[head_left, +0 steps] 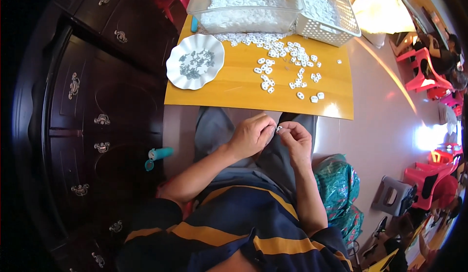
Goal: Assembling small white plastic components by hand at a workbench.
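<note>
Head view, steeply down onto lap and table

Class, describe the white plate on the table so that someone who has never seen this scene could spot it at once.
Start at the yellow wooden table in front of the seated person. At its left edge, below the clear plastic tub, lies a white plate with a wavy rim. It alone holds small grey metal pieces, unlike the white plastic pieces scattered to its right.

— Where does the light come from?
— From the upper right: strong daylight burns out the floor there and leaves a glare spot on the yellow table.
— And the left of the frame?
— Dim; the dark cabinet keeps only glints on its handles.
— Sharpness?
— Crisp in the middle, bent and smeared toward the black fisheye rim.
</note>
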Available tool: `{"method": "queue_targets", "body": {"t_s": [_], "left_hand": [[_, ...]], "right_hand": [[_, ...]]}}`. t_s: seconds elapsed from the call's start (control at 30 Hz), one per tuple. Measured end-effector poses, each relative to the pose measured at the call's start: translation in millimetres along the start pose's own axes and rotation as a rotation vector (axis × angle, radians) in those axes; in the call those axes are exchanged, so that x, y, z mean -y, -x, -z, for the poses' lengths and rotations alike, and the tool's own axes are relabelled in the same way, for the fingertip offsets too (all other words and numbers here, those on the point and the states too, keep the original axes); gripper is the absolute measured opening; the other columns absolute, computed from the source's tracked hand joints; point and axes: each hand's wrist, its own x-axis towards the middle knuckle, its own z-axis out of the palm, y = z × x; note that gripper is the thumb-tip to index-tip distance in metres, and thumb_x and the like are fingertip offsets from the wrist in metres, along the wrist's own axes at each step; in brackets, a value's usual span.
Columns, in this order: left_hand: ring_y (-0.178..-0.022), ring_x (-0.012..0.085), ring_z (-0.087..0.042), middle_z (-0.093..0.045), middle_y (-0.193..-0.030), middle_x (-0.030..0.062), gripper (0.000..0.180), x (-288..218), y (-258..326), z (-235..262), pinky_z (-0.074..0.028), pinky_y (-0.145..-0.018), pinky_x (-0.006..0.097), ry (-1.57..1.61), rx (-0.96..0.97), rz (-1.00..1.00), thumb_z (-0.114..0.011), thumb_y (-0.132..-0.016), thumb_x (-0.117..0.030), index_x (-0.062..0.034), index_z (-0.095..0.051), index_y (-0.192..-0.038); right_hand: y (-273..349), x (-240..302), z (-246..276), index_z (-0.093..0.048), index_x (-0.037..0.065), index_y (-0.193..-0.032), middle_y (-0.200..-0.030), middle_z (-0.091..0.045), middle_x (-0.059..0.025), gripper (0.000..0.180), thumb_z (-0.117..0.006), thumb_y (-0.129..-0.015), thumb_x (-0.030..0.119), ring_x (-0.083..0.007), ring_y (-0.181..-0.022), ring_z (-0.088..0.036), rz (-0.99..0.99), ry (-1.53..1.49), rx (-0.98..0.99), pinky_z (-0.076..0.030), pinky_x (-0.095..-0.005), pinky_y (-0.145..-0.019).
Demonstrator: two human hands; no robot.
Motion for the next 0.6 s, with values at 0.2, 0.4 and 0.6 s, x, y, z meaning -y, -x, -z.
{"method": "queue_targets", "body": {"t_s": [0.2,0.4,0.6], "left_hand": [[-0.075,0.0306,-0.063,-0.062,-0.082,0.0142,0.003,-8,-4,-1,-0.049,-0.066,0.037,0.018,0.083,0.135,-0.063,-0.092,-0.003,0.0000,-0.063,-0.092],[-0.073,0.0344,-0.064,-0.061,-0.081,0.0141,0.003,-7,-7,0,-0.050,-0.063,0.041,-0.078,0.100,0.041,-0.060,-0.091,-0.006,-0.0027,-0.061,-0.091],[-0.074,0.0349,-0.063,-0.062,-0.081,0.0136,0.005,-8,-11,2,-0.050,-0.063,0.042,-0.133,0.106,0.037,-0.063,-0.089,-0.009,-0.0040,-0.062,-0.089]], "right_hand": [[3,5,0,-0.069,0.000,-0.102,-0.085,-0.068,0.0024,0.009,-0.066,-0.093,0.000,-0.0020,-0.073,-0.059,0.013,-0.006,-0.021,-0.046,-0.0173,-0.066],[0,2,1,-0.070,0.000,-0.101,-0.083,-0.067,0.0040,0.009,-0.067,-0.092,-0.001,-0.0005,-0.072,-0.056,0.041,0.001,-0.036,-0.043,-0.0160,-0.064],[0,3,1,-0.070,0.000,-0.100,-0.081,-0.065,0.0050,0.009,-0.068,-0.092,-0.001,-0.0003,-0.070,-0.055,0.048,0.016,-0.041,-0.043,-0.0160,-0.063]]}}
